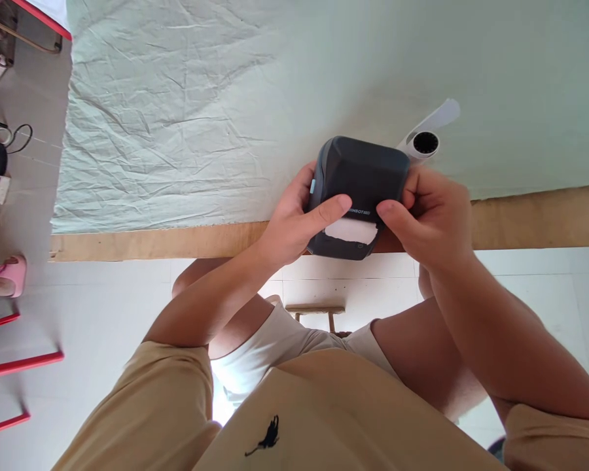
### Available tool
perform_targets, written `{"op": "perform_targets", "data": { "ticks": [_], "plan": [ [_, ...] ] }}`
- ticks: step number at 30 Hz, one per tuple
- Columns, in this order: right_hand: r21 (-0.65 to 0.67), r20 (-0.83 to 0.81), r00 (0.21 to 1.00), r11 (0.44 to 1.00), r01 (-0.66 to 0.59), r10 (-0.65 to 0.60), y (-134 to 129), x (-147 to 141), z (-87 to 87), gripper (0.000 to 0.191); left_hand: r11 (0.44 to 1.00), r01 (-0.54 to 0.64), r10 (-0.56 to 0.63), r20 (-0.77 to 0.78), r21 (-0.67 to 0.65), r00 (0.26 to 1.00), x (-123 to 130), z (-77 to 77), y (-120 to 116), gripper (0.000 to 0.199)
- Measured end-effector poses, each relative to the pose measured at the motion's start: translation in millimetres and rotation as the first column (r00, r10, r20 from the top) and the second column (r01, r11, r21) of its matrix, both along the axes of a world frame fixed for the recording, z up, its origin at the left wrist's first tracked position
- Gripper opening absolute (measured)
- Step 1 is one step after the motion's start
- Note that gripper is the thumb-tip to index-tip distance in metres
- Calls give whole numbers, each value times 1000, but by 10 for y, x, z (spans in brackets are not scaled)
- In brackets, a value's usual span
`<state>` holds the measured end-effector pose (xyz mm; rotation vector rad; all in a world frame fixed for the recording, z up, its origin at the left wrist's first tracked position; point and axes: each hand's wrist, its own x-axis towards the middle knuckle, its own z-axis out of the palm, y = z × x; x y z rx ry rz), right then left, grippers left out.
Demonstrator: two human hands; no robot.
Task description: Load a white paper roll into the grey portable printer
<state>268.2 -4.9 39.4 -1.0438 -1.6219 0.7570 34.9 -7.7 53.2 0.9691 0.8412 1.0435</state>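
A dark label printer point(364, 171) with rounded corners is held up near the table's front edge, its lettered face toward me. White label paper point(352, 231) with a ragged lower edge shows in the slot at its near end. My left hand point(299, 219) wraps around the printer's left side, thumb lying across the front. At the right side my right hand point(434, 212) is closed, its thumb at the printer's lower right corner and its fingers curled against the edge. Just beyond that hand lies a white label roll point(426, 144) with a dark core, a loose strip trailing from it.
A pale green, wrinkled cloth point(177, 118) covers the table, leaving a wooden front edge point(201, 242) bare. Below are my legs and a wooden stool point(315, 309). On the floor at left are cables, red metal bars point(24, 364) and another person's foot in a pink slipper point(14, 276).
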Motion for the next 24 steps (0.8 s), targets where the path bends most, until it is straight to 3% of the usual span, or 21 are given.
{"op": "perform_targets", "data": {
  "ticks": [6,15,24],
  "plan": [
    [-113,40,999,993,-14,19,68,100,-16,65,999,2,0,60,-39,998,33,46,7,62],
    [-166,54,999,986,4,5,32,50,63,71,1000,-18,18,-22,-20,1000,27,79,-24,63],
    [-196,38,999,980,20,-13,-19,-33,182,57,987,-52,55,15,-152,998,94,111,-18,65]
  ]
}}
